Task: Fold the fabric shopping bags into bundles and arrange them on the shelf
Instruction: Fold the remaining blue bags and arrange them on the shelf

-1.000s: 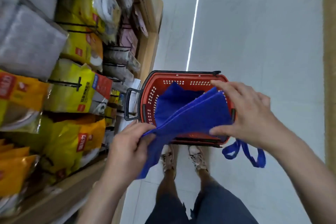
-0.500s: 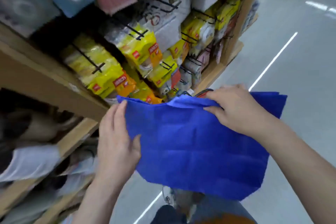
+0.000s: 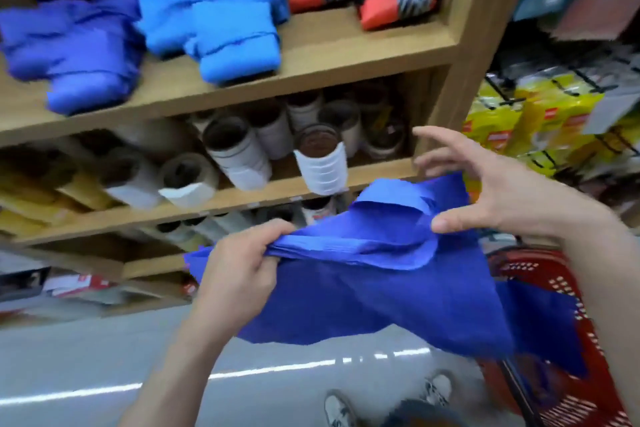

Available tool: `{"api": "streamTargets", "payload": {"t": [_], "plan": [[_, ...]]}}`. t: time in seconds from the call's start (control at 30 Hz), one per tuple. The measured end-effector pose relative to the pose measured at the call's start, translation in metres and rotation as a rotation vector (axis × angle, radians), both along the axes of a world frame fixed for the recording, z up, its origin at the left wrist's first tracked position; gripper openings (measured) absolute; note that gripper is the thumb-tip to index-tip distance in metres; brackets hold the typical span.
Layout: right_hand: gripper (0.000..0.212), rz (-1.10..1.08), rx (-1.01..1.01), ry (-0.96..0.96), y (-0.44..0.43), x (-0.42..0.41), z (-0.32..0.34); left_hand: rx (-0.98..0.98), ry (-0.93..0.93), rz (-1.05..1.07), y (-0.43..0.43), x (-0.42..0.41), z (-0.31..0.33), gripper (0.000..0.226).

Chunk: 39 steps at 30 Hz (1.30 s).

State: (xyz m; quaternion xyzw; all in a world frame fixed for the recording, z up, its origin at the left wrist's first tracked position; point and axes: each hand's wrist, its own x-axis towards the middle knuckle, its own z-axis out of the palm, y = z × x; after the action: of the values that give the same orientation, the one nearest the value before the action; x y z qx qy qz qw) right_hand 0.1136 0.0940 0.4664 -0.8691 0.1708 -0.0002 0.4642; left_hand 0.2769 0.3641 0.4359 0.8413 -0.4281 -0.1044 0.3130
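Head view: the left hand [image 3: 239, 274] gripped the bag [image 3: 381, 298] by its bunched top edge, fingers curled round it. The right hand [image 3: 502, 191] was spread wide, thumb touching the fold. The bag hung before the shelf [image 3: 311, 59], above a basket [image 3: 540, 274].

Blue bag [image 3: 363, 295] in left hand [image 3: 239, 274], right hand [image 3: 498, 191] spread.

Our left hand [image 3: 239, 274] curled in a fist around a gathered edge of the blue bag [image 3: 381, 295], its forearm rising from below. Our right hand [image 3: 498, 191] hovered with fingers spread and slightly bent, thumb tip against the bag's fold, forearm reaching in from the right.
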Motion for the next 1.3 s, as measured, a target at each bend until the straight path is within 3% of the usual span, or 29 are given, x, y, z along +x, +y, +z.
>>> {"api": "streamTargets", "payload": {"t": [0.1,0.2,0.27,0.3,0.43,0.5,0.53,0.63,0.67,0.7,0.77,0.83,0.9,0.97,1.07,1.17,1.3], "plan": [[0.091,-0.042,0.077,-0.077,0.041,0.051,-0.002,-0.096,0.151,0.131,0.069,0.025,0.019,0.050],[0.041,-0.090,0.238,-0.184,0.086,0.103,-0.003,-0.222,0.326,0.256,0.121,0.038,0.035,0.041],[0.020,-0.070,0.331,-0.229,0.115,0.129,0.004,-0.318,0.417,0.366,0.148,0.043,0.041,0.031],[0.019,-0.054,0.326,-0.257,0.127,0.142,0.008,-0.410,0.458,0.463,0.161,0.046,0.043,0.024],[0.027,0.045,0.135,-0.481,0.161,0.184,0.033,-0.796,0.700,0.922,0.202,0.066,0.046,0.029],[0.032,0.105,0.052,-0.559,0.172,0.203,0.045,-0.592,0.669,1.165,0.222,0.078,0.043,0.037],[0.031,0.131,0.040,-0.579,0.176,0.212,0.048,-0.372,0.601,1.231,0.231,0.083,0.041,0.045],[0.023,0.196,0.038,-0.594,0.185,0.241,0.056,0.453,0.185,1.273,0.252,0.083,0.044,0.070],[0.024,0.217,0.028,-0.602,0.188,0.250,0.058,0.548,0.032,1.310,0.252,0.081,0.051,0.062],[0.025,0.230,0.015,-0.612,0.191,0.258,0.058,0.520,-0.079,1.336,0.249,0.078,0.057,0.050],[0.026,0.248,-0.014,-0.624,0.197,0.272,0.059,0.270,-0.200,1.265,0.237,0.075,0.068,0.037],[0.027,0.272,-0.032,-0.623,0.206,0.285,0.061,-0.077,-0.114,1.081,0.225,0.076,0.073,0.023],[0.024,0.296,-0.043,-0.615,0.216,0.296,0.065,-0.064,0.029,0.944,0.215,0.081,0.071,0.041],[0.022,0.321,-0.041,-0.604,0.226,0.308,0.071,0.045,0.039,0.907,0.213,0.093,0.062,0.056],[0.024,0.358,0.003,-0.590,0.244,0.326,0.081,-0.058,0.030,0.966,0.218,0.121,0.053,0.046],[0.025,0.365,0.048,-0.585,0.265,0.347,0.091,-0.087,-0.043,1.012,0.240,0.155,0.054,0.022],[0.028,0.227,0.130,-0.640,0.298,0.379,0.096,-0.184,0.030,0.894,0.285,0.199,0.064,0.039]]}}
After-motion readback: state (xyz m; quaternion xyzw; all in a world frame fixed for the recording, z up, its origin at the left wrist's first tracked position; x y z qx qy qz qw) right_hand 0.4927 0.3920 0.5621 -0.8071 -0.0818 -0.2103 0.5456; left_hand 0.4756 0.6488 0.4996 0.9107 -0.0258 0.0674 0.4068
